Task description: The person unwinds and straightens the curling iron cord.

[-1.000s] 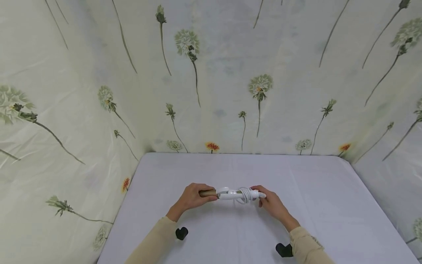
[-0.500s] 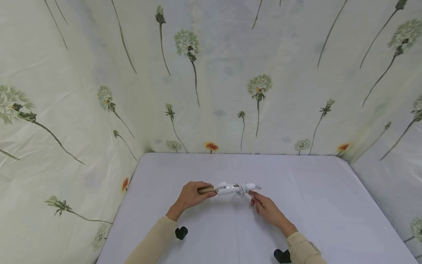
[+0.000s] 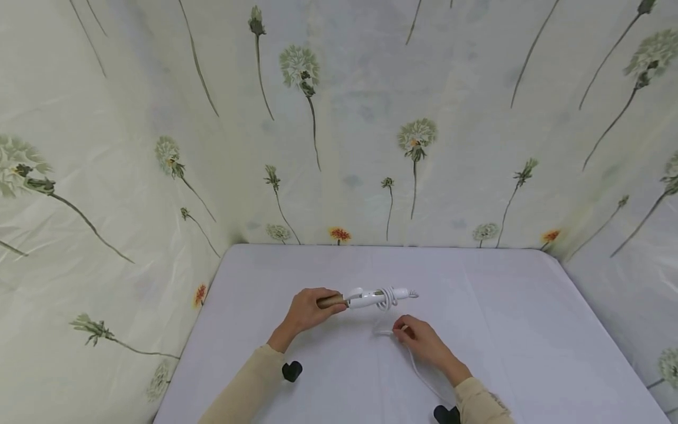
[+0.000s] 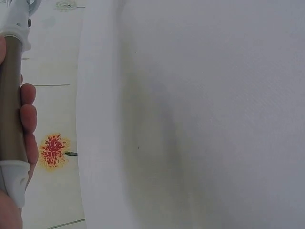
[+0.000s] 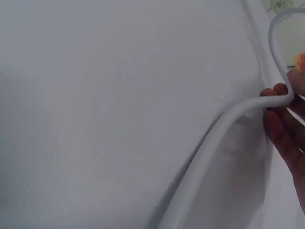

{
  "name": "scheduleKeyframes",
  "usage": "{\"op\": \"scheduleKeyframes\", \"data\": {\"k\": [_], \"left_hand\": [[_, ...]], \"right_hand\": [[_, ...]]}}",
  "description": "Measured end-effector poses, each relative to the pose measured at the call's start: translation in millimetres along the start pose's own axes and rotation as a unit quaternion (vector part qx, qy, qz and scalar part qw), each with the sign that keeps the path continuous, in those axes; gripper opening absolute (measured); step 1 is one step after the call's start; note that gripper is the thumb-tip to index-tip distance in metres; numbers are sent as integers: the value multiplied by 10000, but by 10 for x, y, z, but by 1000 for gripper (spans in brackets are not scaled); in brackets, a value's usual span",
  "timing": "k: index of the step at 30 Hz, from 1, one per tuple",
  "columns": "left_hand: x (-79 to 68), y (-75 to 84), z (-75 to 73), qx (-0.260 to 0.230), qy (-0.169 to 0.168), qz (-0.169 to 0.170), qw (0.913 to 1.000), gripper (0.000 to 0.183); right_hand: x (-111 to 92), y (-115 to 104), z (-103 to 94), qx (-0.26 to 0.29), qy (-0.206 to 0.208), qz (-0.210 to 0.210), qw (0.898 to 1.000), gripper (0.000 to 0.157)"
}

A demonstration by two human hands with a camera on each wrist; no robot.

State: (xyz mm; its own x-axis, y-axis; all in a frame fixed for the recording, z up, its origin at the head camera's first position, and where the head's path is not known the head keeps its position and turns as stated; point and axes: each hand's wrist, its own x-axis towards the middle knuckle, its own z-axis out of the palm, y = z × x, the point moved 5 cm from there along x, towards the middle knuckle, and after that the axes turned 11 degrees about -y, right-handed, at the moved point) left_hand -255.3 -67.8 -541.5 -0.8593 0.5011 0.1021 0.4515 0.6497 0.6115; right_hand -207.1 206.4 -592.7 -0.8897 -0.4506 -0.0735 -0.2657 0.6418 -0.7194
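Note:
A curling iron (image 3: 365, 299) with a white handle and a brown-gold barrel is held level above the table in the head view. Around its handle loops the white cord (image 3: 387, 299). My left hand (image 3: 308, 308) grips the barrel (image 4: 10, 105), fingers wrapped around it in the left wrist view. Nearer to me and to the right, my right hand (image 3: 422, 341) pinches a freed stretch of the cord (image 5: 202, 152) between thumb and fingers. From there the cord trails down toward the right sleeve.
A white-covered table (image 3: 503, 306) lies beneath both hands. Flower-printed sheeting (image 3: 360, 118) stands at its back and sides. Black pieces show beside the left sleeve (image 3: 241, 386) and the right sleeve (image 3: 482, 403).
My right hand has left the handle end and moved toward me and slightly left, drawing cord out from the coil. The left hand keeps its grip; the iron has risen slightly in view.

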Motion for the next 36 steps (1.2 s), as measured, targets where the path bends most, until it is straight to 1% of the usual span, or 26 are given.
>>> {"op": "scheduleKeyframes", "data": {"k": [2,6,8,10,12,15,18,20,22,25,27,29,31,34,36], "left_hand": [[4,3,-4,19,-8,-9,10000,48],[0,-4,13,48,-28,-18,10000,48],[8,-4,13,111,-18,-15,9999,48],[13,0,15,174,1,24,9998,47],[15,5,19,235,27,73,9997,47],[13,14,24,259,35,80,9996,47],[15,18,25,256,16,15,9997,47],[26,31,21,268,12,30,9996,46],[36,47,16,304,28,89,9995,45],[36,70,11,356,58,215,9991,43],[32,73,13,379,52,227,9990,42],[28,68,16,391,41,195,9990,42],[26,58,21,404,35,140,9991,42],[26,50,26,410,67,92,9991,43],[28,53,32,375,72,109,9992,43]], "right_hand": [[6,-25,24,-141,-16,-52,9999,17],[16,-55,106,-568,-67,-82,9983,39],[20,-84,147,-846,-19,-210,9962,44],[4,-128,190,-1168,90,-318,9926,43],[-19,-184,236,-1458,233,-501,9878,35],[-64,-282,292,-1661,365,-782,9823,26],[-89,-349,326,-1358,343,-891,9861,22],[-87,-359,341,-1127,279,-774,9902,17],[-86,-356,356,-752,144,-618,9951,12],[-102,-357,387,-377,-117,-438,9983,14],[-121,-365,398,-222,-252,-375,9987,16],[-139,-379,398,-309,-302,-326,9985,18],[-152,-404,383,-401,-258,-345,9983,15],[-167,-446,352,-510,-125,-474,9975,12],[-174,-473,335,-471,-81,-598,9971,11]]}}
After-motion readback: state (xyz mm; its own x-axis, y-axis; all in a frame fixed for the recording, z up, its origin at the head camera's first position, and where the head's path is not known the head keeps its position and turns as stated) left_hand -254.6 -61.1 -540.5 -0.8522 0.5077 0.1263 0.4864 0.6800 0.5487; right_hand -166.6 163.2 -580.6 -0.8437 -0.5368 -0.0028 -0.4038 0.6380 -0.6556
